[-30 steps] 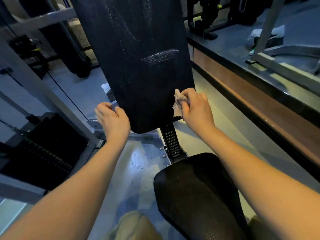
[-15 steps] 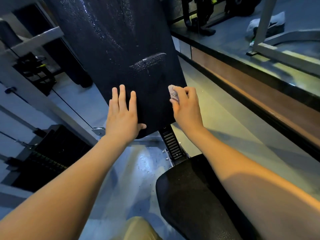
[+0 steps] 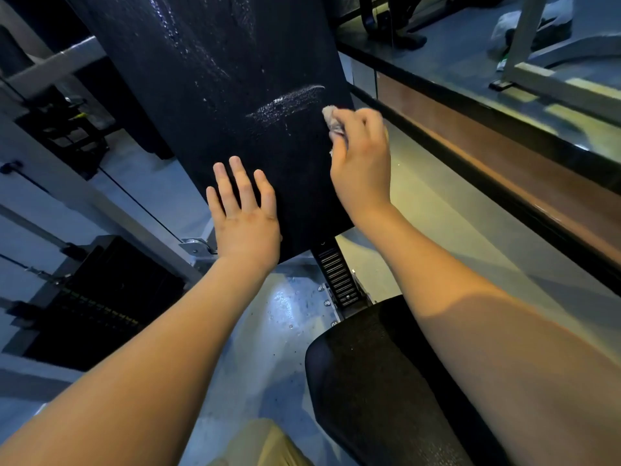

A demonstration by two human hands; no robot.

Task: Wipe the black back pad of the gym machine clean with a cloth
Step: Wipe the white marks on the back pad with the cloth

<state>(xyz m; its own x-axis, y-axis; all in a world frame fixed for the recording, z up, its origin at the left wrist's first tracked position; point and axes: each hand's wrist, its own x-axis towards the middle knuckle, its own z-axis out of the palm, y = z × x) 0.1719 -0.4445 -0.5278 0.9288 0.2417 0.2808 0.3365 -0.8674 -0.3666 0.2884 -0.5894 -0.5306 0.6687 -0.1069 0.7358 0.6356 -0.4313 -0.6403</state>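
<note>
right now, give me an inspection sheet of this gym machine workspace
surface: textured black back pad with a whitish glossy streak mid-pad
job's things: small crumpled pale cloth at the pad's right edge, beside the streak
clutter: pale bundle on the raised floor, unclear what
hands: left hand flat on the lower pad, fingers straight; right hand grips the cloth
cables: thin black cable running diagonally at left
surroundings: black seat pad, black weight stack, brown wooden ledge
</note>
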